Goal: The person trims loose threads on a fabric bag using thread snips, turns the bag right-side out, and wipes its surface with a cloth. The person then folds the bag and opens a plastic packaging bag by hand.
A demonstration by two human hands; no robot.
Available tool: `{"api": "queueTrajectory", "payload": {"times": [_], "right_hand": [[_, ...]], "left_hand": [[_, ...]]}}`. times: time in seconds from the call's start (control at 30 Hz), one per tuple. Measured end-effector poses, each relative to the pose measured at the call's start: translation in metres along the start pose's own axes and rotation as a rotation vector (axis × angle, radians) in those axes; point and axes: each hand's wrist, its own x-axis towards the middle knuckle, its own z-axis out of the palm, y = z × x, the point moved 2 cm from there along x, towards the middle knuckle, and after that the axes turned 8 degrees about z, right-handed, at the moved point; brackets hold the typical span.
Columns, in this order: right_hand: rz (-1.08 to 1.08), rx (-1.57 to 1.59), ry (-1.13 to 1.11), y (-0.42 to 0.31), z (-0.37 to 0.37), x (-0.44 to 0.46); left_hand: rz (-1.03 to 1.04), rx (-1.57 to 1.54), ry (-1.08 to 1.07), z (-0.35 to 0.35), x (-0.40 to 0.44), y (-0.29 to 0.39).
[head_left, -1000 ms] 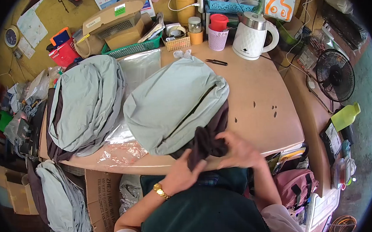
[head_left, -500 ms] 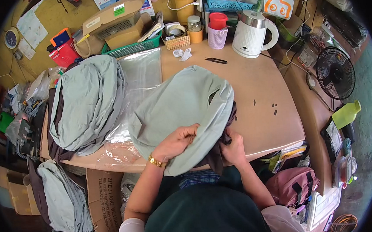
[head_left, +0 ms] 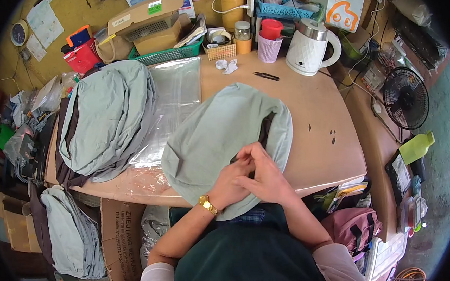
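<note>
A pale grey-green fabric cover with a dark inside lies at the front of the table, a long slit open along its right part. My left hand, with a gold watch at the wrist, is closed on the cloth at the slit's near end. Crossing against it, my right hand has bent fingers closed at the same spot; its fingertips and what they pinch are hidden. Left of the cover lie flat clear plastic bags and a pile of similar covers.
Small black thread snips and crumpled white scraps lie beyond the cover. A white kettle, a pink cup and a green basket line the back. More pale fabric hangs at lower left.
My right hand has left the cover's right edge and come left and up to meet my left hand at the slit. The slit gapes wider; the dark cloth at the right edge is out of sight.
</note>
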Motion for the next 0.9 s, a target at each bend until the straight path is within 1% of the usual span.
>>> {"api": "queueTrajectory", "payload": {"times": [0.03, 0.07, 0.13, 0.17, 0.2, 0.27, 0.3, 0.33, 0.4, 0.43, 0.47, 0.5, 0.53, 0.6, 0.63, 0.67, 0.7, 0.73, 0.83, 0.9], "right_hand": [[0.082, -0.316, 0.119, 0.005, 0.001, 0.006], [0.074, -0.322, 0.121, 0.015, -0.001, 0.006], [0.171, -0.428, 0.169, 0.034, -0.002, -0.005], [0.091, -0.374, 0.213, 0.031, -0.001, -0.009], [0.088, -0.380, 0.208, 0.022, 0.000, -0.006], [-0.081, -0.228, 0.286, 0.004, 0.006, -0.004], [-0.174, -0.429, 0.119, 0.009, 0.007, 0.002], [-0.106, -0.203, 0.203, 0.008, 0.009, 0.006], [0.053, -0.130, 0.215, 0.057, 0.016, 0.010], [0.056, -0.134, 0.218, 0.066, 0.019, 0.011], [0.009, -0.094, 0.286, 0.071, 0.022, 0.012], [-0.035, -0.054, 0.348, 0.074, 0.025, 0.011], [-0.024, -0.059, 0.333, 0.077, 0.026, 0.010], [0.044, -0.074, 0.324, 0.079, 0.027, 0.015], [0.035, -0.107, 0.325, 0.076, 0.026, 0.016], [0.028, -0.113, 0.308, 0.076, 0.026, 0.017], [-0.026, -0.153, 0.324, 0.075, 0.026, 0.015], [-0.078, -0.193, 0.343, 0.074, 0.026, 0.014], [-0.092, -0.236, 0.368, 0.076, 0.026, 0.012], [-0.063, -0.221, 0.370, 0.075, 0.027, 0.013]], "left_hand": [[0.016, -0.149, 0.155, -0.010, 0.000, -0.003], [0.023, -0.145, 0.161, -0.022, -0.003, -0.008], [-0.755, -0.751, 0.384, -0.055, -0.012, -0.020], [-0.680, -0.775, 0.431, -0.062, -0.013, -0.021], [-0.679, -0.778, 0.439, -0.060, -0.009, -0.018], [0.028, -0.493, 0.138, -0.055, 0.005, 0.012], [-0.095, -0.175, -0.112, -0.072, 0.007, 0.033], [-0.093, -0.178, -0.111, -0.085, 0.006, 0.047], [-0.282, -0.021, 0.108, -0.115, 0.001, 0.067], [-0.151, 0.066, 0.286, -0.144, -0.006, 0.083], [-0.024, 0.154, 0.465, -0.168, -0.014, 0.101], [0.006, 0.256, 0.841, -0.178, -0.029, 0.121], [0.217, 0.237, 1.050, -0.192, -0.042, 0.135], [0.615, 0.171, 1.115, -0.216, -0.049, 0.160], [0.812, 0.152, 1.112, -0.228, -0.049, 0.173], [0.813, 0.203, 0.950, -0.231, -0.039, 0.187], [0.818, 0.215, 0.916, -0.233, -0.037, 0.193], [0.818, 0.224, 0.910, -0.233, -0.039, 0.196], [0.825, 0.229, 0.921, -0.232, -0.044, 0.195], [0.828, 0.231, 0.920, -0.232, -0.047, 0.196]]}}
